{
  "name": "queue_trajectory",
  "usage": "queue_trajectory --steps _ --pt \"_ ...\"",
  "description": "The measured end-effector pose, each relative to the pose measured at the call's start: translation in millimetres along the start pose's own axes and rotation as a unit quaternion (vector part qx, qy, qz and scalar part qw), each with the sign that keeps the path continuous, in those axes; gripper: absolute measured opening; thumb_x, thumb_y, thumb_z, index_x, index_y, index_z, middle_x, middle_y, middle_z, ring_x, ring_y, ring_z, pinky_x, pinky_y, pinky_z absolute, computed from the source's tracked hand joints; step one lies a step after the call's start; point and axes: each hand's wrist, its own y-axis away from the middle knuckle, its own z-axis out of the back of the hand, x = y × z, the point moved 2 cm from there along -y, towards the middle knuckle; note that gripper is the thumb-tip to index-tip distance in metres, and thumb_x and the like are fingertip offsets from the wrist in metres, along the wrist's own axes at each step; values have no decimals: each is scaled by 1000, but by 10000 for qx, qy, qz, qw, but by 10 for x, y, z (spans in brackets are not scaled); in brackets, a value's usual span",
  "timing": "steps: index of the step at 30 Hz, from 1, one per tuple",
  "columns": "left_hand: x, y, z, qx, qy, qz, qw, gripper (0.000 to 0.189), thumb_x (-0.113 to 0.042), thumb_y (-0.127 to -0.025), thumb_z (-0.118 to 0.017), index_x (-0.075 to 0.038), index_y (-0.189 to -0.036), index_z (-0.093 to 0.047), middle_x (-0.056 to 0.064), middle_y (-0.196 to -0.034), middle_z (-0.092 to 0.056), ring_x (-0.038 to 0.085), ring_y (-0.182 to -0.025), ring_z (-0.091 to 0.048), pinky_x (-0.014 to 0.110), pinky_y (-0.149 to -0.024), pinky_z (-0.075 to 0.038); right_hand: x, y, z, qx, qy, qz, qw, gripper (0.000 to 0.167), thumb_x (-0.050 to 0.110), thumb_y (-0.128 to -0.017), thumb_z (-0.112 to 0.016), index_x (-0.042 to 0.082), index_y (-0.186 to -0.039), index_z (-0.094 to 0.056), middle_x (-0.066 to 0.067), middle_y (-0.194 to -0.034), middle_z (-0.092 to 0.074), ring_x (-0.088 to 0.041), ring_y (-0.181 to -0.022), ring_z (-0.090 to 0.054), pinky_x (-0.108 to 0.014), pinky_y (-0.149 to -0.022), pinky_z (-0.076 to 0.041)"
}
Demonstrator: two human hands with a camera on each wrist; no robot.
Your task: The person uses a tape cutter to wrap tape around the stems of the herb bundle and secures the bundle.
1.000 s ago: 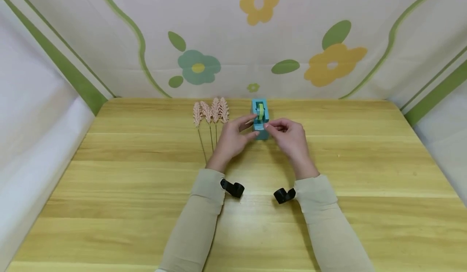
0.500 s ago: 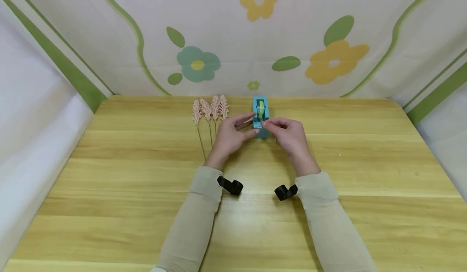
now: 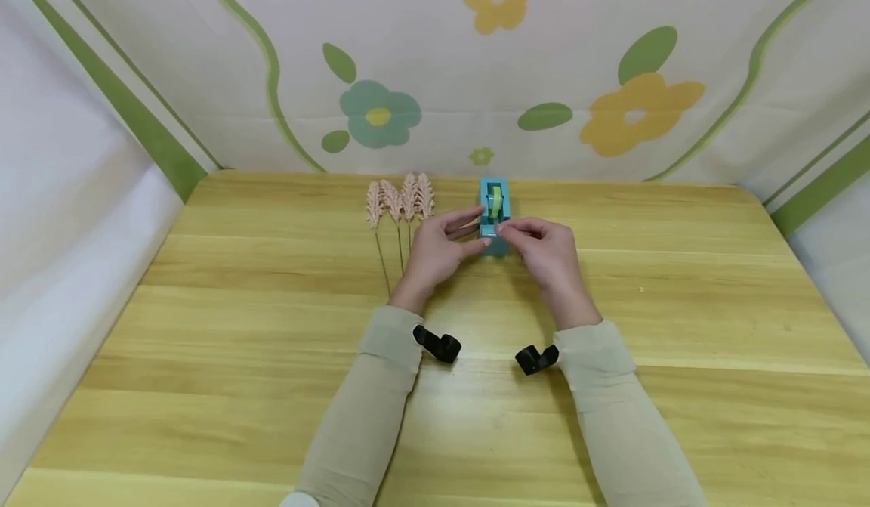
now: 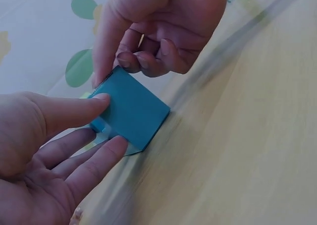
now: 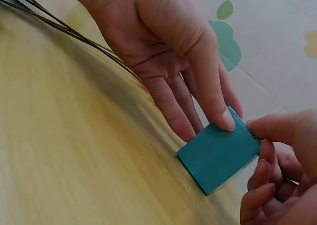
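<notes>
A turquoise tape dispenser (image 3: 504,190) stands at the back of the table, with a roll of yellow-green tape (image 3: 497,203) in it. My left hand (image 3: 438,254) steadies the dispenser from the left. Its thumb presses the flat front face (image 4: 133,111) near the top edge, while other fingers lie along the side. At the serrated cutter (image 5: 251,131), my right hand (image 3: 547,254) pinches with thumb and index finger at the tape's end. The strip itself is mostly hidden by the fingertips. The right hand's other fingers curl beneath.
Several pink artificial flower sprigs (image 3: 410,197) with thin dark stems (image 5: 74,31) lie left of the dispenser, partly behind my left forearm. A floral cloth (image 3: 442,61) hangs behind the table's back edge. Black wrist cameras (image 3: 445,348) sit on both cuffs.
My right fingertips have shifted slightly leftward and back along the cutter, from the dispenser's front right corner. The left hand keeps its hold. The head view has tilted slightly.
</notes>
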Motion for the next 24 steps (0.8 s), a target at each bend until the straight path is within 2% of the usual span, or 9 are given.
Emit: queue_trajectory --steps 6,17,21,24 --pt "19 -8 -42 -271 3 -73 9996 55 -2 -86 -89 -19 -137 -75 7 -144 -72 25 -129 -73 32 -104 -59 -4 -5 -25 -82 -388 -27 9992 33 31 -99 -80 7 -121 -80 4 -118 -69 -15 -113 -57 -30 -97 -48" --pt "14 1 -82 -471 -225 -58 9986 57 0 -85 -90 -21 -135 -76 6 -141 -73 23 -128 -73 31 -105 -59 9 22 -86 -275 -841 -102 9960 33 29 -100 -79 4 -122 -78 5 -116 -68 -13 -107 -57 -27 -91 -48" --pt "16 1 -91 -454 -190 -114 9987 57 1 -84 -90 -19 -136 -75 7 -140 -74 23 -128 -73 30 -105 -58 81 65 -103 -562 -783 251 9950 29 27 -101 -78 3 -118 -79 3 -106 -67 -13 -96 -58 -24 -80 -50" --pt "25 6 -90 -479 -181 -103 9986 57 1 -85 -89 -19 -136 -75 7 -140 -74 23 -128 -73 31 -106 -58 124 93 -129 -672 -564 482 9950 23 25 -101 -77 6 -114 -79 3 -103 -65 -12 -84 -55 -21 -68 -47"
